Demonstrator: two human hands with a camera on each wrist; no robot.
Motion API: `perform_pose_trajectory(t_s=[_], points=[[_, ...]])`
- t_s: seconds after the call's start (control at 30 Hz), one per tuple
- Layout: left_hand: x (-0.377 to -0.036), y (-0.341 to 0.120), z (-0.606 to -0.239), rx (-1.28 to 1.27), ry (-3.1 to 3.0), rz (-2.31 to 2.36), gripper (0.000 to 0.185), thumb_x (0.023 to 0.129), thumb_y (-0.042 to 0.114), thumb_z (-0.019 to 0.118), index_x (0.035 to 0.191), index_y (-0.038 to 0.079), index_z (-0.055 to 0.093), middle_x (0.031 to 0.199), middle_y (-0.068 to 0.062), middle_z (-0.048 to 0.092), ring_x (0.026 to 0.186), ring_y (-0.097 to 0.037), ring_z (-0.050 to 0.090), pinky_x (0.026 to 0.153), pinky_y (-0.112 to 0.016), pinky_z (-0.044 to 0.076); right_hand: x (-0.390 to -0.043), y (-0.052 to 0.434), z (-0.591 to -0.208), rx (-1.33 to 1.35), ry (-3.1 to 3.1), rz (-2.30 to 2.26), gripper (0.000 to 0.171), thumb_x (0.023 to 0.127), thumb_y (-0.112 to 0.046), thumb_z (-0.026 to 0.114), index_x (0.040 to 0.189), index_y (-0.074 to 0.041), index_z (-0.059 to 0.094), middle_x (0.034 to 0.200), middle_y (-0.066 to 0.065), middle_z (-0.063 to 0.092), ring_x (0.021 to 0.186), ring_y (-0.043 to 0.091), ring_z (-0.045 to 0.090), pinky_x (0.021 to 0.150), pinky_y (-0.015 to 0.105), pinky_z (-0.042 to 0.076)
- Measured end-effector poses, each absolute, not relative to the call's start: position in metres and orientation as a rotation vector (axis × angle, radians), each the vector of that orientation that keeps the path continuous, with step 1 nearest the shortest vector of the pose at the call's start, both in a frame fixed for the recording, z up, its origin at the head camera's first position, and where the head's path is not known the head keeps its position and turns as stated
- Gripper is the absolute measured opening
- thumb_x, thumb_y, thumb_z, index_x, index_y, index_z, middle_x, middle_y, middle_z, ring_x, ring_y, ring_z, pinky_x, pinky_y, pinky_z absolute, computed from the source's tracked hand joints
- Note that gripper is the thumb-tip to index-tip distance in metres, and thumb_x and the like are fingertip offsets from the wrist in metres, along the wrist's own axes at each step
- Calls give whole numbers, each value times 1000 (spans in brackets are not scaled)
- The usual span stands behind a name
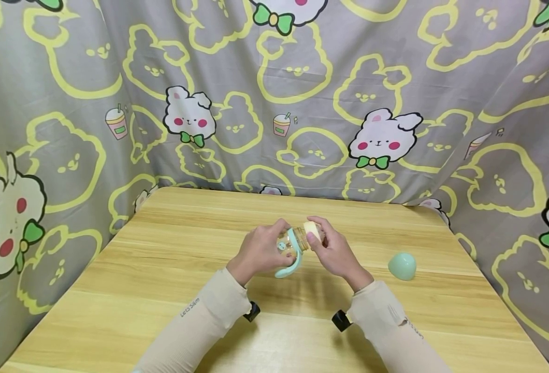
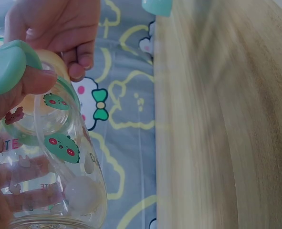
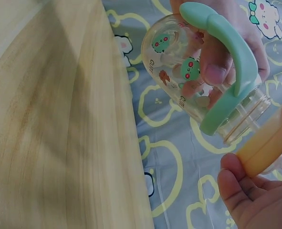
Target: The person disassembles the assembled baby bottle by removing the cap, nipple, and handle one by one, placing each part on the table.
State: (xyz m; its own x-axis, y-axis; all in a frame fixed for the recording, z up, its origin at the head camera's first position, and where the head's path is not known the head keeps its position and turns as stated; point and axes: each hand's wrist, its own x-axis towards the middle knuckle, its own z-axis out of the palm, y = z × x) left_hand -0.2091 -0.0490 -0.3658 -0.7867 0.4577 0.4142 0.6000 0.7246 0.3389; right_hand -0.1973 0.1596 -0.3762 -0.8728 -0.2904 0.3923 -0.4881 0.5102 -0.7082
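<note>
A clear baby bottle (image 1: 287, 243) (image 2: 50, 162) (image 3: 188, 71) with cartoon prints and mint green handles (image 3: 226, 62) is held above the wooden table (image 1: 162, 269). My left hand (image 1: 261, 252) grips the bottle's body, thumb over it. My right hand (image 1: 331, 250) pinches a pale yellow screw collar (image 1: 313, 231) (image 3: 267, 145) just off the bottle's threaded neck. In the left wrist view the right hand's fingers (image 2: 78, 57) reach the top of the bottle. The bottle lies tilted, its neck toward the right hand.
A mint green dome cap (image 1: 402, 266) (image 2: 157, 5) lies on the table to the right of my hands. A grey curtain (image 1: 274, 98) with rabbit prints hangs round the table's back and sides. Black wrist cameras (image 1: 342, 320) sit under both sleeves.
</note>
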Motion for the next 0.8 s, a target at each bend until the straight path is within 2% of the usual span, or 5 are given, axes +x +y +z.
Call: perform_pose_trajectory(t_s=[0.53,0.8], points=[[-209,-53,-369,-824,-2655,-668,53,68,33,79,113,14,58,82,1,65,51,-7,48,50,-24,42,-198,165,-375,645,-2536,1302,43,101,-26,49,141,-9,44,76,0,55,59,14,49,54,31,42],[-210,-55,-370,-825,-2655,-653,53,69,32,79,113,13,58,88,-1,68,52,-6,50,50,-24,43,-198,169,-373,647,-2541,1280,44,102,-26,48,142,-8,43,77,0,55,58,15,48,55,32,42]])
